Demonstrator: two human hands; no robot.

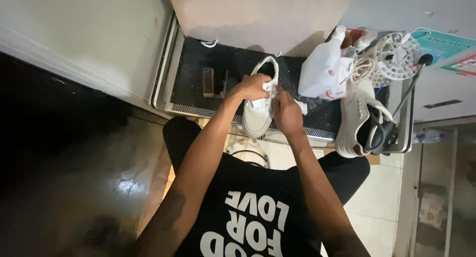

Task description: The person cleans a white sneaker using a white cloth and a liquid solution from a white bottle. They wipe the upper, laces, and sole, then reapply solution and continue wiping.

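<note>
while both hands work at the tongue of a white sneaker [258, 113], progress looks partial at best: shoe stood on the black perforated mat [198, 73] of the desk, toe toward the near edge and heel far, opening upward, roughly at the middle of the mat. left hand [254, 86] clenched over the upper by the eyelets, grip closed on the shoe's top edge and what seems to be a bit of white lace or cloth. right hand [286, 113] pinching at the same spot from the near right side, fingertips pressed together on something white and small, too blurred to say whether lace or rag. lacing state not readable from here, so cannot tell how many eyelets are done. off to the right, a second white sneaker [359, 120] lying at the right edge of the mat with a dark shoe tree or handle inside, apparently untouched for now, well apart from the hands. between the two shoes, a white plastic jug [322, 66], and a small white scrap [302, 107] just beside the right hand. to the left on the mat, a brown brush [209, 82], not in use. judged from this: one shoe in hand and mid-way, the other waiting, brush and jug set aside.
</note>
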